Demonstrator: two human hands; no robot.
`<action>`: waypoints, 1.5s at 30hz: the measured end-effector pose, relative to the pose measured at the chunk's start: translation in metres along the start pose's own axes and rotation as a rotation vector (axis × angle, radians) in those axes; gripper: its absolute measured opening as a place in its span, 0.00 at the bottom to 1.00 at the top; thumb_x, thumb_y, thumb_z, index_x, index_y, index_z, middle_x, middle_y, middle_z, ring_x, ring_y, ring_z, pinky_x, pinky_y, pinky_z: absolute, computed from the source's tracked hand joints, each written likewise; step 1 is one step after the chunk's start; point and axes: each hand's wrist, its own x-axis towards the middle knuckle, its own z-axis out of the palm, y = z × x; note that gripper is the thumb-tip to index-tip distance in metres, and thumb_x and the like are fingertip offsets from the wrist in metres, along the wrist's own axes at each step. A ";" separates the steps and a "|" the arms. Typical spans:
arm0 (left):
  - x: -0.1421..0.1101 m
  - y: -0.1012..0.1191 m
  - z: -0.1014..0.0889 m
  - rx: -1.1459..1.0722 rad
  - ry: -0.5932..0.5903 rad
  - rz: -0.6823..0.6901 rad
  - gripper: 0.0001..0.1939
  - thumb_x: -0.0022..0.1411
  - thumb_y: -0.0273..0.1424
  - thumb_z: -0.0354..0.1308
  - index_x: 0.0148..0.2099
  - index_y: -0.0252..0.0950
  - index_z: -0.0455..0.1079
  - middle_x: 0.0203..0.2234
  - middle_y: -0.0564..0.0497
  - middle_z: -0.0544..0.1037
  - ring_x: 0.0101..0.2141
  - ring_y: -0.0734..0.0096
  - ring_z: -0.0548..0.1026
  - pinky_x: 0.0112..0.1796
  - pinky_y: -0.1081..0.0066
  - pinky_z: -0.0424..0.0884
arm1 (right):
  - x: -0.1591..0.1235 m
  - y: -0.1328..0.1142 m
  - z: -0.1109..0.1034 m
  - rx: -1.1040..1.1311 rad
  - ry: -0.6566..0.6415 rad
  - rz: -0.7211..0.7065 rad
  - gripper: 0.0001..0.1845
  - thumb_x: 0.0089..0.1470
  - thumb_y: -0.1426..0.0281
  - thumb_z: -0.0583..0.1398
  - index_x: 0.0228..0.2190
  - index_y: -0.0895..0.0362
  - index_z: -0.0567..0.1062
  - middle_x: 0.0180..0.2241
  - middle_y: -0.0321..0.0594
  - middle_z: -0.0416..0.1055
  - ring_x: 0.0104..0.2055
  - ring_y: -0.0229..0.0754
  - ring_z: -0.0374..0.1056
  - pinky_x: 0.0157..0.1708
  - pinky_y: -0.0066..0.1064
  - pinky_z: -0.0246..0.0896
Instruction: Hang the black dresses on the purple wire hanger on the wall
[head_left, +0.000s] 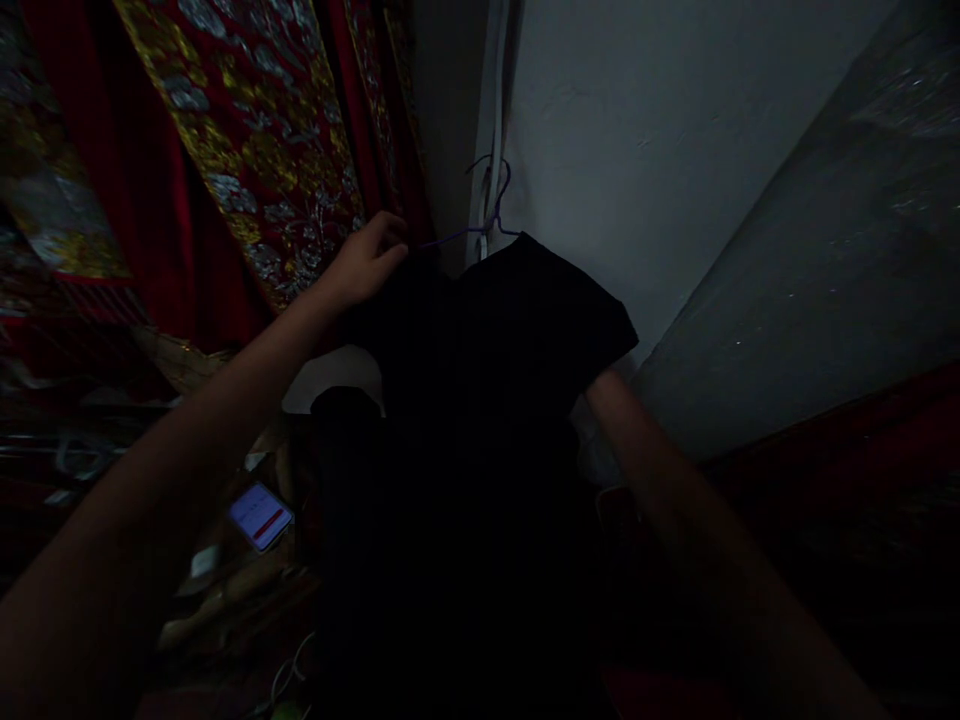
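A black short-sleeved shirt (480, 350) hangs in front of me on a thin purple wire hanger (496, 215). The hanger's hook is up by a pale vertical strip on the wall. At the shirt's left shoulder, my left hand (373, 255) has its fingers curled over the cloth beside the hanger's arm. My right forearm reaches up behind the right sleeve, and the shirt hides that hand and its fingers. Darkness swallows the lower part of the shirt, so its edges there are hard to make out.
Red cloth (262, 130) with gold and silver embroidery hangs at the left. Below it lies a phone (260, 516) with a lit screen, among dim clutter and a white cable (289, 670). A pale wall (637, 130) rises behind, with translucent sheeting (810, 270) at the right.
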 end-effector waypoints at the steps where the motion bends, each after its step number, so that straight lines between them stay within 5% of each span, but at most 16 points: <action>1: -0.004 -0.005 -0.006 0.041 -0.032 -0.023 0.17 0.65 0.36 0.55 0.52 0.33 0.71 0.40 0.45 0.80 0.42 0.60 0.77 0.48 0.60 0.71 | 0.000 0.002 -0.004 0.010 0.008 0.003 0.19 0.67 0.58 0.55 0.41 0.60 0.77 0.46 0.42 0.75 0.47 0.42 0.72 0.50 0.36 0.69; 3: -0.011 -0.013 -0.011 0.121 -0.065 -0.046 0.13 0.63 0.34 0.56 0.45 0.33 0.74 0.38 0.45 0.80 0.39 0.60 0.77 0.47 0.59 0.72 | 0.001 0.001 -0.013 0.057 -0.039 0.014 0.31 0.67 0.50 0.46 0.29 0.58 0.77 0.36 0.40 0.79 0.45 0.39 0.73 0.50 0.32 0.69; 5: -0.013 -0.015 -0.010 0.173 -0.037 -0.041 0.11 0.64 0.33 0.54 0.42 0.33 0.75 0.38 0.45 0.80 0.39 0.60 0.77 0.48 0.59 0.72 | 0.001 -0.005 -0.022 0.159 -0.118 0.047 0.33 0.63 0.45 0.48 0.27 0.56 0.77 0.30 0.39 0.80 0.44 0.41 0.75 0.49 0.33 0.70; 9: -0.002 0.001 0.005 0.166 0.088 0.003 0.13 0.66 0.33 0.51 0.44 0.34 0.75 0.41 0.44 0.80 0.44 0.59 0.76 0.52 0.57 0.69 | 0.003 -0.032 -0.031 0.351 -0.103 0.094 0.19 0.54 0.51 0.64 0.33 0.55 0.78 0.33 0.40 0.81 0.46 0.48 0.76 0.50 0.43 0.72; 14: 0.007 0.050 0.013 0.045 0.223 0.129 0.17 0.66 0.38 0.56 0.54 0.38 0.70 0.55 0.41 0.72 0.58 0.52 0.67 0.60 0.52 0.62 | -0.020 -0.068 -0.030 0.537 0.073 0.089 0.22 0.65 0.55 0.53 0.39 0.59 0.79 0.40 0.47 0.80 0.50 0.48 0.74 0.52 0.43 0.70; 17: -0.001 0.079 0.016 -0.249 0.129 -0.013 0.21 0.69 0.45 0.51 0.54 0.36 0.69 0.47 0.42 0.77 0.52 0.56 0.73 0.54 0.55 0.69 | -0.065 -0.072 -0.023 0.490 0.174 -0.112 0.24 0.62 0.51 0.55 0.43 0.57 0.79 0.47 0.44 0.78 0.52 0.49 0.73 0.57 0.44 0.66; 19: -0.010 0.096 0.018 -0.518 0.041 -0.212 0.24 0.70 0.49 0.46 0.53 0.35 0.68 0.38 0.45 0.79 0.45 0.60 0.77 0.47 0.59 0.73 | -0.101 -0.067 -0.014 0.254 0.171 -0.262 0.25 0.58 0.47 0.58 0.42 0.54 0.79 0.46 0.41 0.78 0.53 0.50 0.72 0.60 0.44 0.63; 21: -0.023 0.112 0.017 -0.764 -0.037 -0.415 0.24 0.70 0.49 0.46 0.50 0.34 0.68 0.33 0.46 0.78 0.40 0.60 0.79 0.42 0.60 0.75 | -0.136 -0.063 -0.002 -0.046 -0.156 -0.382 0.26 0.56 0.47 0.60 0.45 0.53 0.78 0.47 0.42 0.77 0.56 0.52 0.70 0.60 0.45 0.61; 24: -0.051 0.128 0.005 -1.015 -0.132 -0.665 0.15 0.68 0.41 0.51 0.43 0.34 0.70 0.31 0.46 0.77 0.33 0.64 0.78 0.35 0.63 0.75 | -0.168 -0.061 0.018 -0.343 -0.900 -0.449 0.33 0.53 0.51 0.66 0.55 0.55 0.72 0.55 0.48 0.72 0.59 0.54 0.67 0.60 0.43 0.61; 27: -0.084 0.133 -0.014 -1.030 -0.292 -0.793 0.11 0.63 0.34 0.58 0.44 0.32 0.72 0.25 0.51 0.72 0.23 0.75 0.70 0.24 0.75 0.68 | -0.169 -0.060 0.032 -0.381 -1.227 -0.479 0.37 0.50 0.54 0.69 0.58 0.53 0.69 0.56 0.47 0.70 0.58 0.50 0.67 0.59 0.39 0.62; 29: -0.102 0.131 -0.028 -0.869 -0.511 -0.765 0.15 0.60 0.35 0.61 0.47 0.33 0.73 0.21 0.55 0.69 0.19 0.79 0.64 0.19 0.79 0.60 | -0.152 -0.053 0.036 -0.364 -1.135 -0.542 0.30 0.55 0.57 0.66 0.57 0.51 0.70 0.56 0.45 0.69 0.59 0.46 0.66 0.60 0.40 0.60; 31: -0.113 0.127 -0.042 -0.672 -0.702 -0.680 0.17 0.60 0.39 0.62 0.46 0.33 0.75 0.19 0.56 0.68 0.18 0.77 0.65 0.18 0.78 0.60 | -0.130 -0.041 0.037 -0.385 -0.837 -0.621 0.27 0.59 0.59 0.63 0.57 0.50 0.69 0.58 0.46 0.66 0.62 0.47 0.62 0.63 0.43 0.55; 34: -0.114 0.118 -0.055 -0.490 -0.725 -0.535 0.18 0.62 0.44 0.59 0.44 0.34 0.76 0.17 0.56 0.68 0.19 0.74 0.68 0.22 0.75 0.68 | -0.099 -0.020 0.033 -0.449 -0.517 -0.611 0.27 0.57 0.57 0.64 0.56 0.52 0.71 0.58 0.48 0.64 0.63 0.51 0.58 0.64 0.47 0.53; 37: -0.101 0.105 -0.056 -0.382 -0.566 -0.409 0.17 0.64 0.43 0.57 0.39 0.34 0.75 0.16 0.55 0.69 0.19 0.73 0.69 0.22 0.75 0.67 | -0.082 -0.006 0.023 -0.416 -0.709 -0.361 0.21 0.59 0.51 0.60 0.39 0.56 0.78 0.41 0.42 0.74 0.45 0.46 0.70 0.46 0.38 0.67; 39: -0.088 0.093 -0.049 -0.300 -0.427 -0.336 0.15 0.63 0.43 0.57 0.36 0.34 0.73 0.18 0.53 0.72 0.20 0.72 0.70 0.22 0.75 0.66 | -0.075 -0.004 0.016 -0.311 -0.770 -0.186 0.25 0.58 0.47 0.59 0.29 0.57 0.76 0.27 0.36 0.72 0.31 0.40 0.68 0.32 0.30 0.65; 45: -0.056 0.062 -0.016 0.023 0.207 -0.021 0.10 0.65 0.37 0.57 0.43 0.36 0.73 0.38 0.46 0.78 0.39 0.62 0.76 0.43 0.65 0.71 | -0.027 -0.033 0.014 0.090 -0.309 -0.075 0.24 0.39 0.48 0.71 0.27 0.55 0.79 0.23 0.33 0.74 0.25 0.38 0.69 0.26 0.28 0.64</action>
